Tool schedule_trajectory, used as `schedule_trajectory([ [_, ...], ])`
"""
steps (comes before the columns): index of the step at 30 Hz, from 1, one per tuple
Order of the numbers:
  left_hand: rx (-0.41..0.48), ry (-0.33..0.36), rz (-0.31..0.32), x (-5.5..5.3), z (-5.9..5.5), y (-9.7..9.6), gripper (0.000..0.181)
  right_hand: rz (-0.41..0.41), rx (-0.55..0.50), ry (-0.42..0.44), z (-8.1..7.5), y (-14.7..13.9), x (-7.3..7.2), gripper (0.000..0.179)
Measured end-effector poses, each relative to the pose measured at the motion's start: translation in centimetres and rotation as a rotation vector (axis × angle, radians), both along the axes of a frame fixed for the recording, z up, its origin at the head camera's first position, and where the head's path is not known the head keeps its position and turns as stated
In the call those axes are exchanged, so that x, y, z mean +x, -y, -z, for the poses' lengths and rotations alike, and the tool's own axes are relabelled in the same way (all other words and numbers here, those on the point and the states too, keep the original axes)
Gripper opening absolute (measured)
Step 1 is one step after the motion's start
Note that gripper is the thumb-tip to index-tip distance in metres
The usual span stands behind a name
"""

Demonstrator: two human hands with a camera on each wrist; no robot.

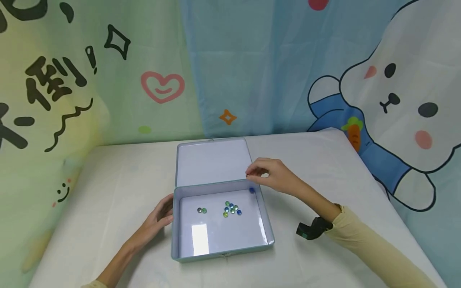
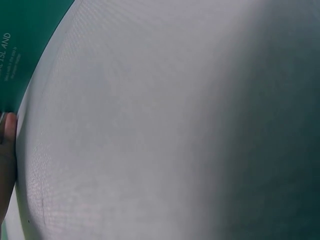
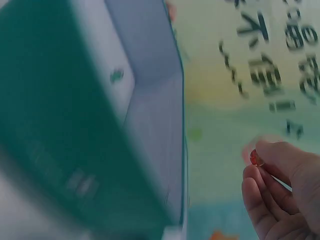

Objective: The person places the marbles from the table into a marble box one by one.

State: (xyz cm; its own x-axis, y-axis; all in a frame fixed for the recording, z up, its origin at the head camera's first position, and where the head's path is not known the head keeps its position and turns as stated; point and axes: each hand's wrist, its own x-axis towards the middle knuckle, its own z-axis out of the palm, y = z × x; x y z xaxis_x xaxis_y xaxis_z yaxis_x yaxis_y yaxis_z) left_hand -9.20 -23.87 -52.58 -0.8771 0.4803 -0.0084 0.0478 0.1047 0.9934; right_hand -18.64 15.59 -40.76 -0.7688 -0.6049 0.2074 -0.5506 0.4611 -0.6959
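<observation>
A shallow tin box stands on the white-covered table, its lid hinged back flat behind it. Over the box's far right corner, my right hand pinches a red glass marble between thumb and fingertips. Just below, a dark blue marble lies in that corner. Several green, blue and yellowish marbles are clustered inside, right of the middle. Two more marbles sit together toward the left. My left hand rests against the box's left outer wall, some fingers partly hidden.
White cloth covers the table around the box. A printed curtain hangs behind the table and along its sides. On my right wrist is a black camera strap.
</observation>
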Motion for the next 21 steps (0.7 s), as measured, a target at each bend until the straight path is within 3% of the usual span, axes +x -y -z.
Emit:
schedule_trajectory([
  [6, -0.006, -0.010, 0.002, -0.3, 0.2, -0.1, 0.063, -0.252, 0.057, 0.055, -0.8, 6.2, -0.2, 0.008],
  [12, -0.012, 0.016, -0.024, -0.4, 0.0, -0.3, 0.063, -0.501, 0.180, 0.051, 0.9, 11.5, -0.4, 0.007],
  [21, -0.038, 0.018, -0.038, -0.2, 0.1, -0.1, 0.063, -0.672, 0.469, 0.000, 3.7, 17.4, 1.0, 0.009],
])
